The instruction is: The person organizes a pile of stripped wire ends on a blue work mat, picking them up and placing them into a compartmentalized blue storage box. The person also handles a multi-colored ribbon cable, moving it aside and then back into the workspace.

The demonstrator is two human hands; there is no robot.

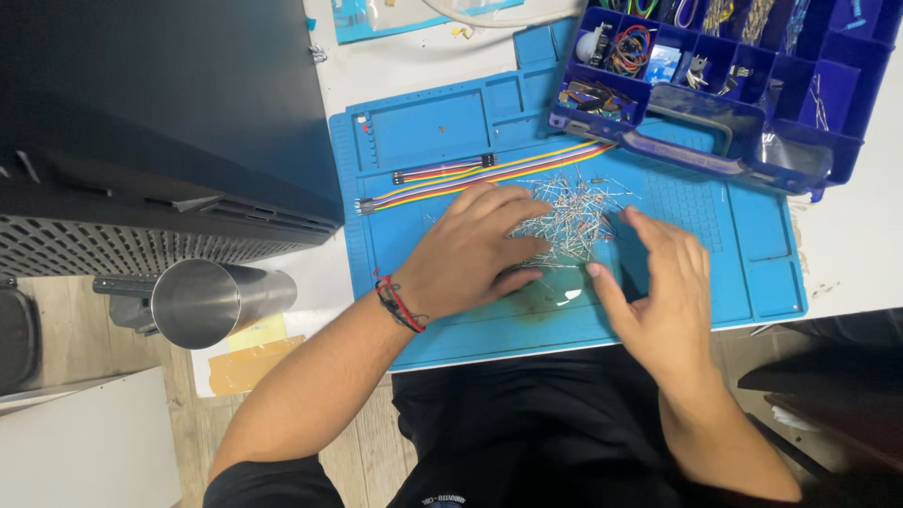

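A loose pile of small wire-legged electronic parts (pixel 578 212) lies in the middle of a blue work mat (pixel 752 235). My left hand (pixel 475 249) rests flat on the left side of the pile, fingers spread and pointing right, with a red and black cord bracelet (pixel 400 306) on the wrist. My right hand (pixel 663 287) lies palm down just right of the pile, with the fingers held together and the thumb touching the pile's lower edge. Neither hand grips anything.
Two rainbow ribbon cables (pixel 470 179) lie on the mat above the hands. An open blue compartment box (pixel 715 75) with parts overlaps the mat's top right. A black machine (pixel 160 122) fills the left, with a steel cup (pixel 212 301) below it.
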